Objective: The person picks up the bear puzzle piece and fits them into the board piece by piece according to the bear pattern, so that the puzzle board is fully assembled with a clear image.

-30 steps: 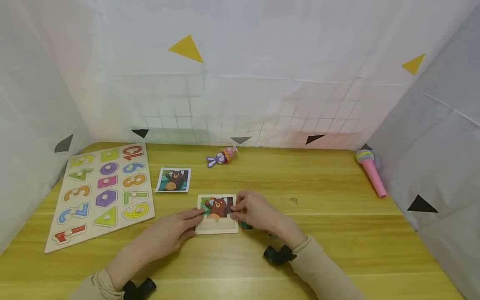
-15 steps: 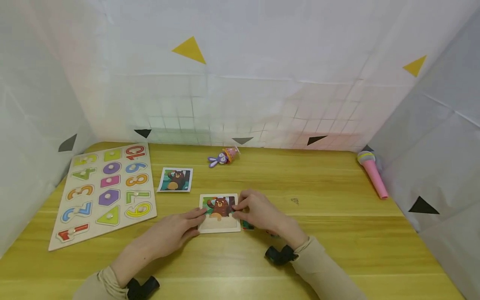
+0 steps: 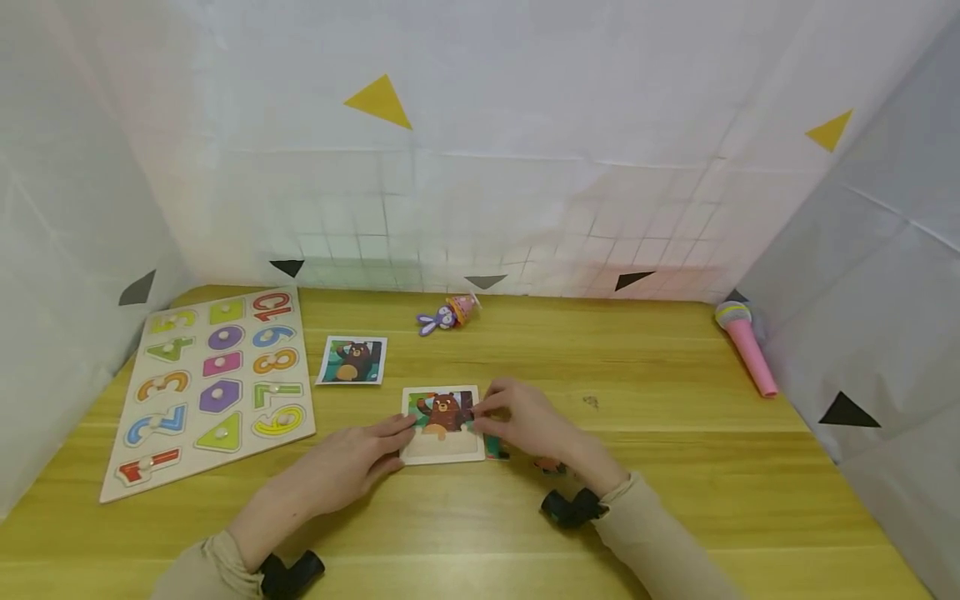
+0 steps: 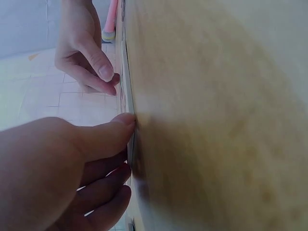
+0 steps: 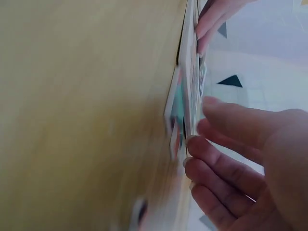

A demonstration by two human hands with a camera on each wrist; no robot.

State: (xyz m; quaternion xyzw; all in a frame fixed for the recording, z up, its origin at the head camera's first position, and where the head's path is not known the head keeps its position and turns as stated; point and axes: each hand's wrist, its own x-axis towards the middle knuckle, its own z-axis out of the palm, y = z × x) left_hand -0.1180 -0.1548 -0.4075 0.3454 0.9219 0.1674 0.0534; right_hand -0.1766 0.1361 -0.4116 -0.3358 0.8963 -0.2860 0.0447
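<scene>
A small wooden bear jigsaw puzzle (image 3: 442, 457) lies mid-table in the head view. Its upper part shows the bear picture; the lower strip is bare wood. My left hand (image 3: 337, 471) holds the puzzle's left side, its fingers over the edge and the thumb at the near corner. At the right edge, my right hand (image 3: 528, 421) is just off the picture, thumb and forefinger apart with nothing visible between them. Loose puzzle pieces lie right of the board, one green (image 3: 492, 447) against its edge and another (image 3: 551, 465) partly under the right wrist. The right wrist view shows the green piece (image 5: 179, 103) too.
A card with the same bear (image 3: 352, 361) lies behind and left. A wooden number board (image 3: 258, 446) fills the left side. Farther back is a purple rabbit toy (image 3: 450, 314), and a pink toy microphone (image 3: 750, 354) lies at the far right. White sheets wall the table in.
My right hand has drawn slightly right from the picture's right side, uncovering more of the loose pieces. The left hand stays on the puzzle, which appears slightly farther right in view.
</scene>
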